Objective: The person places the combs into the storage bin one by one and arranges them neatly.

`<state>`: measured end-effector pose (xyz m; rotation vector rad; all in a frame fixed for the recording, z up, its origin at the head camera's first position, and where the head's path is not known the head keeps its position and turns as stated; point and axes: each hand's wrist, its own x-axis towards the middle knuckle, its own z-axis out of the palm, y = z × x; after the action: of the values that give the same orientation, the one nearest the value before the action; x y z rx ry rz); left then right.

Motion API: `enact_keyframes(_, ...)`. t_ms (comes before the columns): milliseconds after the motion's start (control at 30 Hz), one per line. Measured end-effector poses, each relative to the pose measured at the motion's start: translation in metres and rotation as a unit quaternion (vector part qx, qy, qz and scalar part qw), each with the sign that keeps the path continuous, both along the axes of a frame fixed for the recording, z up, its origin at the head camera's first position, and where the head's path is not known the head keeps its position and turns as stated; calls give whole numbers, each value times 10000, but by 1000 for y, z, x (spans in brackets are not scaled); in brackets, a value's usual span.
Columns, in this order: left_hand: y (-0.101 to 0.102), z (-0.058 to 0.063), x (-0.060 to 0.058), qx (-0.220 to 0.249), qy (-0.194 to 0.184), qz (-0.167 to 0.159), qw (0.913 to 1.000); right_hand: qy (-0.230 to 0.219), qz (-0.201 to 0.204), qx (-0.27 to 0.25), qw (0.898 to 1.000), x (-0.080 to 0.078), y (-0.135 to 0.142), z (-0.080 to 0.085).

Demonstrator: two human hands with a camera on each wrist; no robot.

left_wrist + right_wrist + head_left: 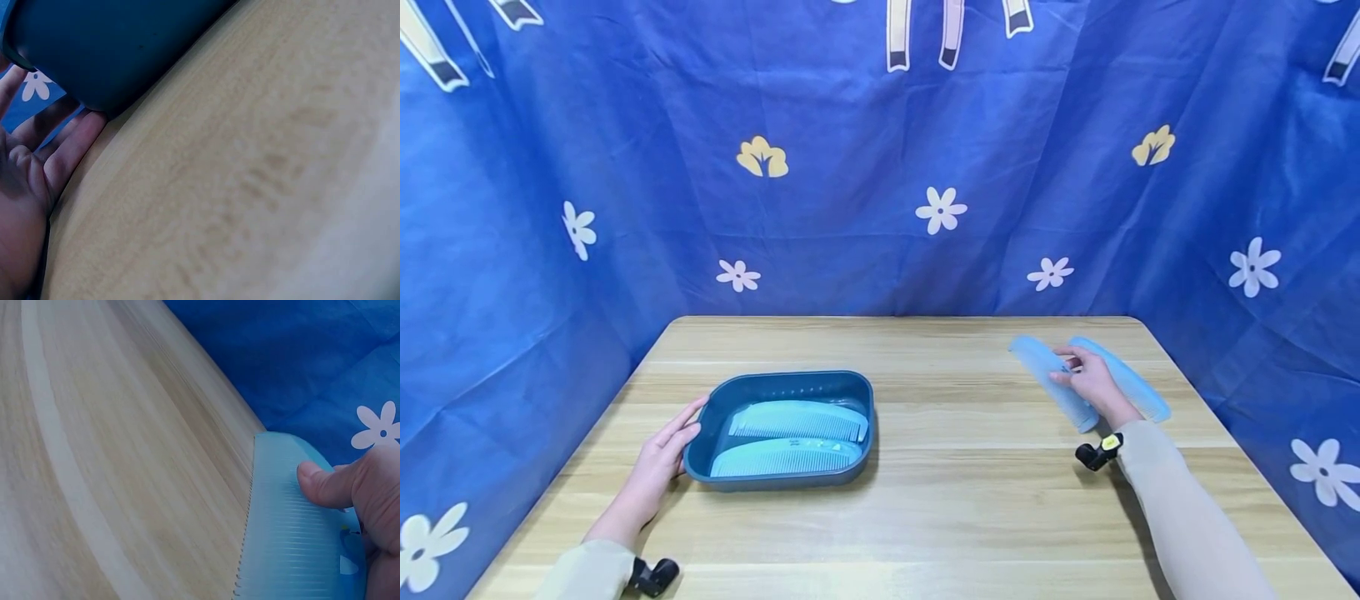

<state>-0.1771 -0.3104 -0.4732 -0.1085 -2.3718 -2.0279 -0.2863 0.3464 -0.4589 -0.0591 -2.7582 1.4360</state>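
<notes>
My left hand (658,454) rests against the left end of a dark blue plastic basin (778,481), its fairly straight fingers (72,147) touching the outer wall near the rim. Inside the basin lie two light blue combs, the farther comb (797,419) and the nearer comb (786,457), teeth facing me. At the far right of the table, my right hand (1092,385) pinches another translucent light blue comb (287,519), thumb on its face and the other fingers mostly hidden behind. A further blue comb (1131,379) lies beyond, partly covered by this hand.
The wooden table (955,500) reaches back to a blue patterned cloth (865,225) that hangs behind it and along both sides. A black wrist camera (1097,452) sits on the right sleeve, another wrist camera (655,577) on the left.
</notes>
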Motion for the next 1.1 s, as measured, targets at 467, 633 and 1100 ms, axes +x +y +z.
enact_keyframes(467,1,-2,0,135,28,4,9999,490,236,-326,9980,3,-13,4)
enact_keyframes(633,2,-1,0,138,20,30,9999,590,272,-496,9967,4,-16,3)
enact_keyframes(1100,2,-1,0,128,-15,56,9999,983,311,-782,9916,10,-31,7)
